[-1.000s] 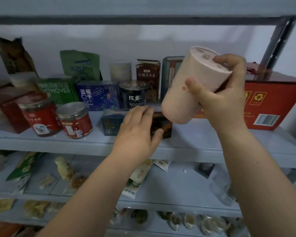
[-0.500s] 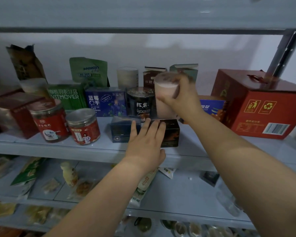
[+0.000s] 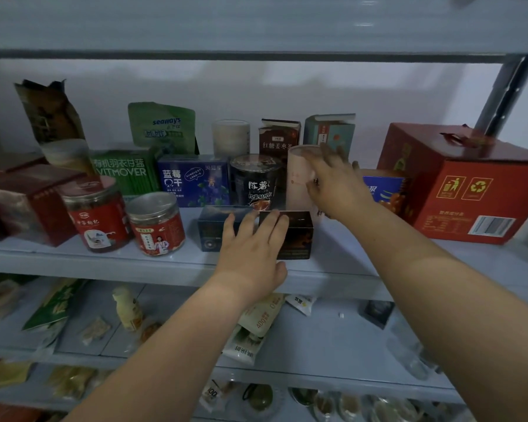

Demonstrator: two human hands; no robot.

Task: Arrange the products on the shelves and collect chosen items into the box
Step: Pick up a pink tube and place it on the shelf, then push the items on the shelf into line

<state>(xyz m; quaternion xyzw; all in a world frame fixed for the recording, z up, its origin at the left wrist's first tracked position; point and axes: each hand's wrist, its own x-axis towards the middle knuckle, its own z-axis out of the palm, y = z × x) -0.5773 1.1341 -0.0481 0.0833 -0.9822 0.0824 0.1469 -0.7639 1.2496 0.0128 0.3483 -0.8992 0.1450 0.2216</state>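
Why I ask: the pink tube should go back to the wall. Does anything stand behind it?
Yes. A brown box and a teal box stand in the back row behind the tube, between it and the wall.

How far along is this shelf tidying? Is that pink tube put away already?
Mostly placed: the pink tube stands upright on the middle shelf, beside the black can. In hand: the right hand is at the tube with fingers spread, and the left hand lies flat on the dark boxes. Left: no collecting box shows, so gathering items seems not yet begun.
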